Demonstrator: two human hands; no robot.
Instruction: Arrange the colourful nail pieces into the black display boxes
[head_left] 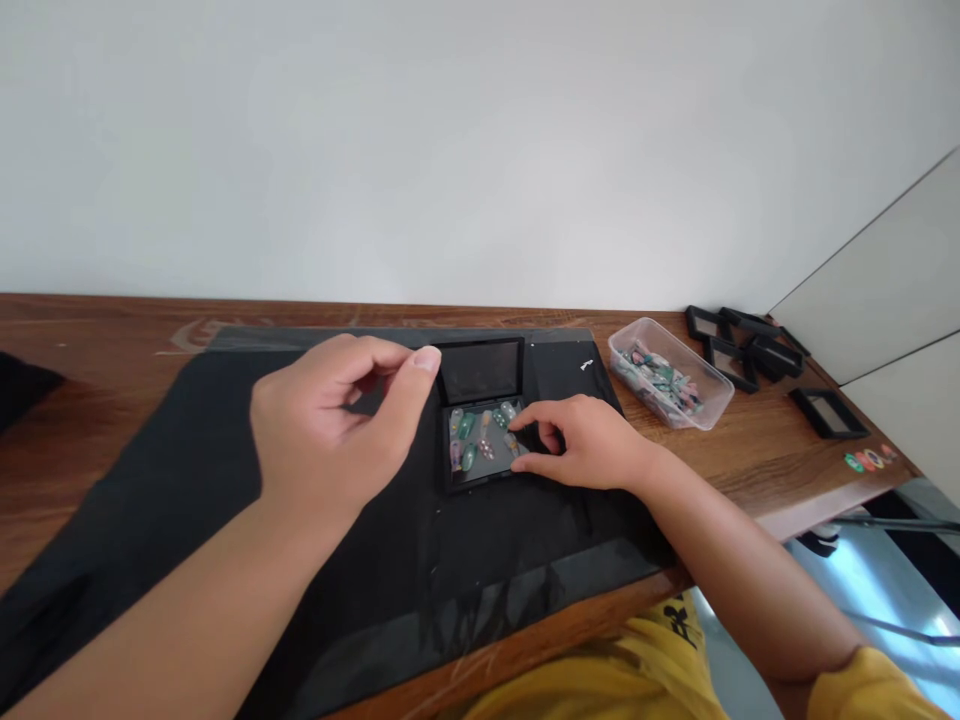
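An open black case (480,482) lies on the black mat, its dark lid (480,371) tipped back. Several press-on nails (468,457), green, clear and pinkish with small decorations, sit on its grey inner surface. My right hand (581,442) rests at the case's right side. Its thumb and index finger are apart, their tips beside a clear, gold-flecked nail (512,443); I see nothing gripped. Raised left of the case, my left hand (341,420) has thumb and index finger pressed together. Anything between those fingertips is hidden or too small to name.
A clear plastic tub (709,392) with many loose nails stands to the right. Beyond it are several black cases (731,362) and another single case (829,413). Small colourful stickers (870,458) mark the wooden table's right end. A white wall rises behind.
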